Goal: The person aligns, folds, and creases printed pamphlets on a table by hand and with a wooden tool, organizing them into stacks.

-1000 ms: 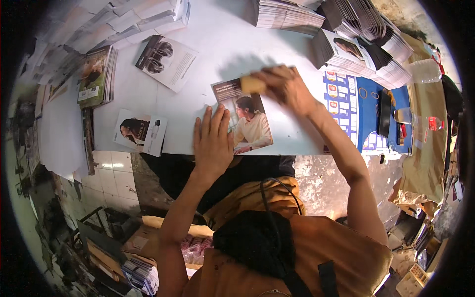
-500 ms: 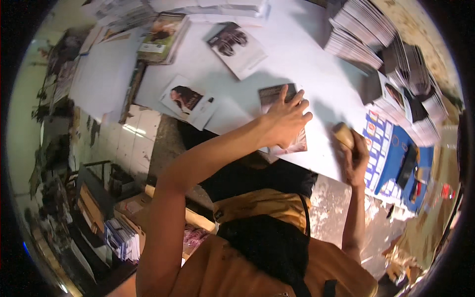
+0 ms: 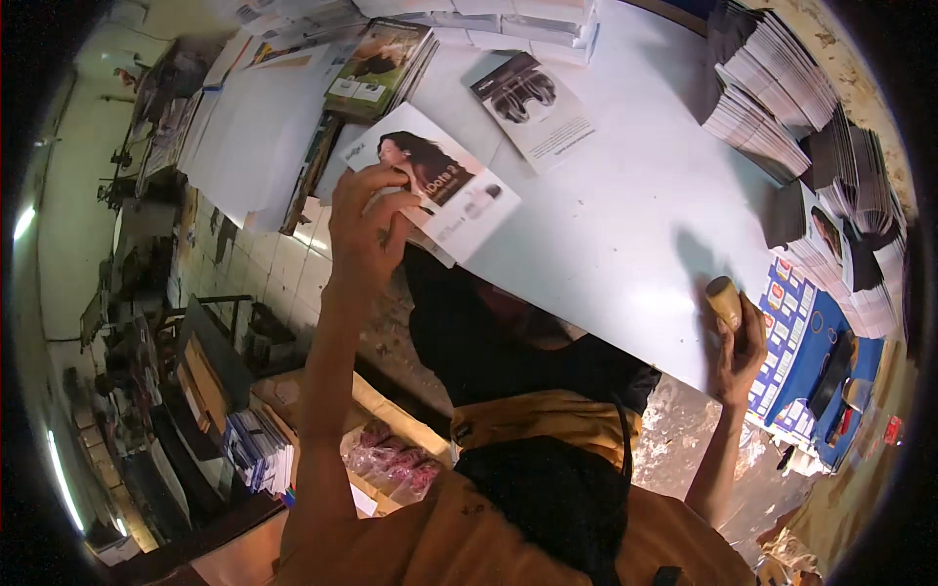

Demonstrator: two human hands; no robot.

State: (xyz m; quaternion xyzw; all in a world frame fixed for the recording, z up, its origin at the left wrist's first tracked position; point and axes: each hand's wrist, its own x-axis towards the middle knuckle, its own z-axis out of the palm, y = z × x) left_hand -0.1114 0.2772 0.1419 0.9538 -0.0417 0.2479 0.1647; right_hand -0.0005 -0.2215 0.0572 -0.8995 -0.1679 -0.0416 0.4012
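Observation:
My left hand (image 3: 371, 220) is at the table's left front edge, its fingers closed on a printed leaflet (image 3: 479, 220) showing a dark-haired person. Beneath that leaflet, the edge of another sheet shows. In my right hand (image 3: 741, 347), over the right front edge, is a short tan cylinder (image 3: 724, 301), wood-like, tilted upward; its exact kind I cannot tell. Farther back lies a leaflet with dark headphones (image 3: 532, 109), touched by neither hand. Left of it is a stack of green-covered booklets (image 3: 376, 68).
Stacks of booklets (image 3: 772, 78) line the white table's (image 3: 635, 195) right side. A blue patterned sheet (image 3: 791, 313) with small tools lies at the right corner. White paper bundles (image 3: 547, 24) stand at the back. Boxes with booklets (image 3: 259, 449) are below left.
My left hand has moved left from the front middle to the leaflet with the person and gripped it. The print formerly under that hand no longer shows there. My right hand still holds the cylinder.

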